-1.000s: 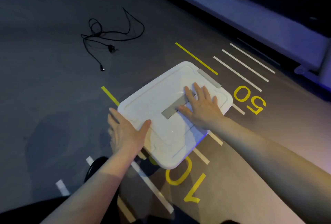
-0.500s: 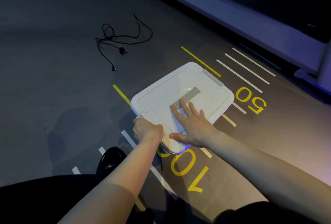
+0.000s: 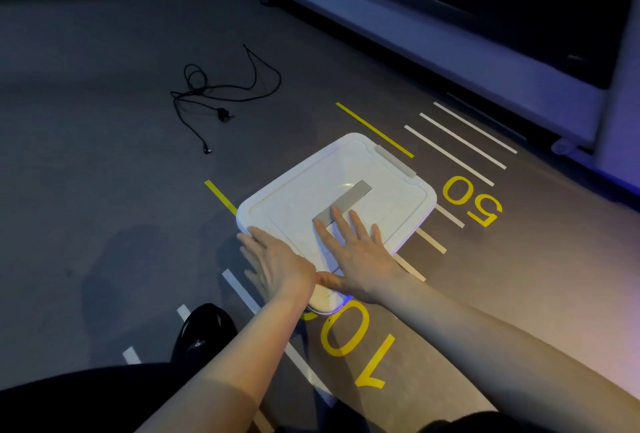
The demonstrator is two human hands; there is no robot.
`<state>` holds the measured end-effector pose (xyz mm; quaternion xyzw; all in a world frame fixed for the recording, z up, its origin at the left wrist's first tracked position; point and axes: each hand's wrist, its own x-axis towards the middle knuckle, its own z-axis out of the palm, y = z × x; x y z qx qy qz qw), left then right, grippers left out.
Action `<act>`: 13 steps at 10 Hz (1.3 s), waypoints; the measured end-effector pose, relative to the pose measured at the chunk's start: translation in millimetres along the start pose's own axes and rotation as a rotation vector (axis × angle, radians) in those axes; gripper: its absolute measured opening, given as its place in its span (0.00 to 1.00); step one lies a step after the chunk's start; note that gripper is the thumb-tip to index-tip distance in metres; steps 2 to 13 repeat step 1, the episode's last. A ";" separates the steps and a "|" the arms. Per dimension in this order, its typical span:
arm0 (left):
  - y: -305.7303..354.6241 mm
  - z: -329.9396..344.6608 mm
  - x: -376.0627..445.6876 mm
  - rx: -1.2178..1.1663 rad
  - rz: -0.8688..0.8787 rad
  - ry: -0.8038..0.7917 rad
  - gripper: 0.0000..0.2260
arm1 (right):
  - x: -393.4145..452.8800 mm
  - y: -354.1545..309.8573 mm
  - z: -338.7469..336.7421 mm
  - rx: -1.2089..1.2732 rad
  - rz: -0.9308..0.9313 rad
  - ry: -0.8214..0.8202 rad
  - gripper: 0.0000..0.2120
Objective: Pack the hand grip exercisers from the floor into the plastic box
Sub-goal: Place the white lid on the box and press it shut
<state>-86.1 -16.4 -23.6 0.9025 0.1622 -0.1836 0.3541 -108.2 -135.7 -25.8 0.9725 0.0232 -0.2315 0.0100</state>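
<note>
Box (image 3: 294, 204) with lid on is being pressed by right hand (image 3: 356, 252), fingers spread flat; left hand (image 3: 277, 266), fingers straight, is being laid at 7 o'clock edge.

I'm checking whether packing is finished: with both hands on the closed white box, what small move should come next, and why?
Probably press the lid down along its near edge. The right hand lies flat on it and the left hand rests at the near-left corner of the plastic box. No exercisers show on the floor.

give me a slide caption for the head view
Both hands, left and right, lie flat on the closed white plastic box.
</note>
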 end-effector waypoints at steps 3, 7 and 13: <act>5.0 -2.2 0.5 0.039 0.168 0.077 0.37 | -2.8 0.6 -2.2 0.041 0.014 0.043 0.41; 5.0 -2.2 0.5 0.039 0.168 0.077 0.37 | -2.8 0.6 -2.2 0.041 0.014 0.043 0.41; 5.0 -2.2 0.5 0.039 0.168 0.077 0.37 | -2.8 0.6 -2.2 0.041 0.014 0.043 0.41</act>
